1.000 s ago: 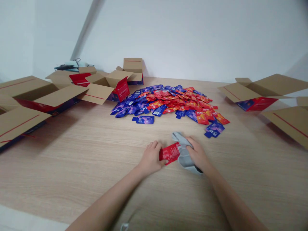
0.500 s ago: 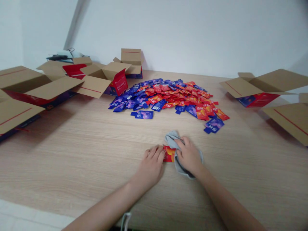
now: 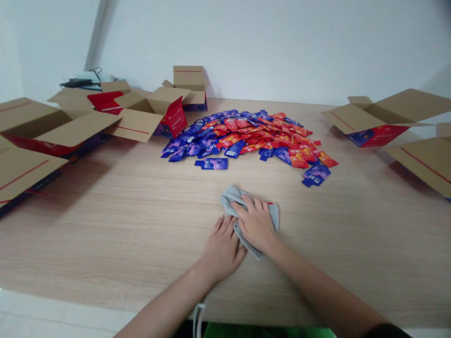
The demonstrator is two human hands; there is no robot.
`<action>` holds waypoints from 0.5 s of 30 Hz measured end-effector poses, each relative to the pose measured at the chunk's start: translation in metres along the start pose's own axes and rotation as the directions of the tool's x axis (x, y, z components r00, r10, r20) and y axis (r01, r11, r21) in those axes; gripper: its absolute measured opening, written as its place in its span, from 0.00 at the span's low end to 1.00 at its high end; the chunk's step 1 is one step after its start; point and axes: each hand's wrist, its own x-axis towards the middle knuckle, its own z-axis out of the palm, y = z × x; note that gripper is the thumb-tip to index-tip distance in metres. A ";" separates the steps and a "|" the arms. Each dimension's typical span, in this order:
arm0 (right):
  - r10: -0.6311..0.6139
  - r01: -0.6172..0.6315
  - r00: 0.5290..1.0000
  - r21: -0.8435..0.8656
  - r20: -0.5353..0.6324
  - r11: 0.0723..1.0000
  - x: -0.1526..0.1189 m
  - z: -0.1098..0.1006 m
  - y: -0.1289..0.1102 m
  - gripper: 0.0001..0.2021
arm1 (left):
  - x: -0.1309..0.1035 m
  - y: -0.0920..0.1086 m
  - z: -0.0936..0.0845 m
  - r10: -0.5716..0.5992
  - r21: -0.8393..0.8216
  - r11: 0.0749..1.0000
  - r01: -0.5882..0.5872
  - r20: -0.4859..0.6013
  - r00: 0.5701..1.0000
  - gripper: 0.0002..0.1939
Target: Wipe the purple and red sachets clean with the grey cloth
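A grey cloth [image 3: 230, 195] lies bunched on the table under my right hand [image 3: 256, 224], which grips it and presses it down. Just past my right fingers, a small red edge [image 3: 270, 203] of a sachet shows from beneath the cloth; the rest of it is covered. My left hand [image 3: 222, 246] rests flat on the table with its fingers stretched out, their tips at the cloth's near left side. Whether those fingertips touch the covered sachet cannot be seen. Farther back lies a heap of red and blue sachets [image 3: 246, 134].
Single blue sachets lie in front of the heap, one at left [image 3: 214, 163] and one at right [image 3: 316, 174]. Open cardboard boxes stand on the left [image 3: 77, 129], at the back [image 3: 195, 96] and on the right [image 3: 384, 117]. Dark and pale items [image 3: 82, 82] sit at the back left.
The cloth and my right hand have slid left, covering most of the red and orange sachet that showed between my hands. My left hand has flattened, its fingers more spread.
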 end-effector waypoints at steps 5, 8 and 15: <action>0.196 -0.196 0.980 -0.140 -0.017 0.970 -0.024 0.009 0.053 0.25 | -0.002 0.001 0.002 -0.002 -0.030 1.000 0.001 -0.047 0.999 0.37; 0.295 -0.296 0.955 -0.186 -0.032 0.937 -0.040 0.005 0.093 0.26 | 0.001 0.001 0.000 -0.019 -0.048 0.999 0.018 -0.033 0.999 0.37; 0.269 -0.267 0.961 0.042 -0.057 0.963 -0.009 -0.023 0.098 0.27 | 0.008 0.004 -0.006 -0.073 -0.039 0.997 0.072 0.000 0.997 0.35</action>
